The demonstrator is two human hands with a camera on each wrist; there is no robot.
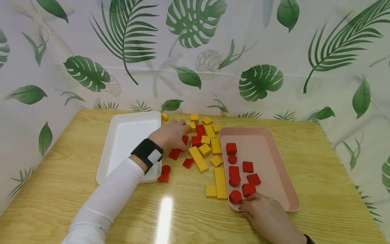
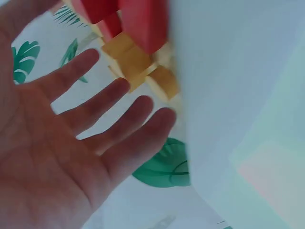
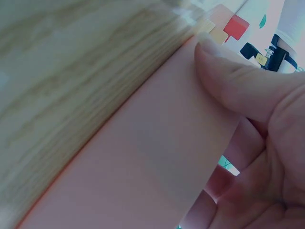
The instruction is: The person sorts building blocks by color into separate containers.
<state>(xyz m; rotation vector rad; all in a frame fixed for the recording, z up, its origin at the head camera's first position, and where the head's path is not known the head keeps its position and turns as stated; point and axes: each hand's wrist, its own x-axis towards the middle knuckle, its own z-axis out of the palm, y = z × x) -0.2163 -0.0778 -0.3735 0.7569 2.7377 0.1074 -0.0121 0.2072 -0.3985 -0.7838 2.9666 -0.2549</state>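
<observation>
Your right hand [image 1: 269, 213] grips the near left corner of the pink tray [image 1: 271, 162], thumb along the outside of the wall and fingers on the other side. That hold likely serves to steady the tray, since the thin wall gives you an easy edge to pinch. Inside, the red blocks [image 1: 231, 148] gather mostly toward the left, the side that faces the mixed pile; every piece you can see in there is red.

Your left hand [image 1: 172, 134] dips over that pile between the trays, its fingers spread and nearly straight in the left wrist view, with nothing gripped among them. Whether a fingertip touches a block, you cannot tell. Because the pile sits beyond the white tray [image 1: 128, 145], your forearm passes over that tray's near right corner (the sleeve hides part of its rim).

The loose red pieces [image 1: 174, 154] and yellow blocks [image 1: 199, 159] lie scattered on the table [image 1: 323, 162], within reach of either tray. One long yellow bar [image 1: 220, 183] lies lengthwise against the pink tray's left wall, with a small yellow block [image 1: 211, 190] next to it, both outside the tray.
</observation>
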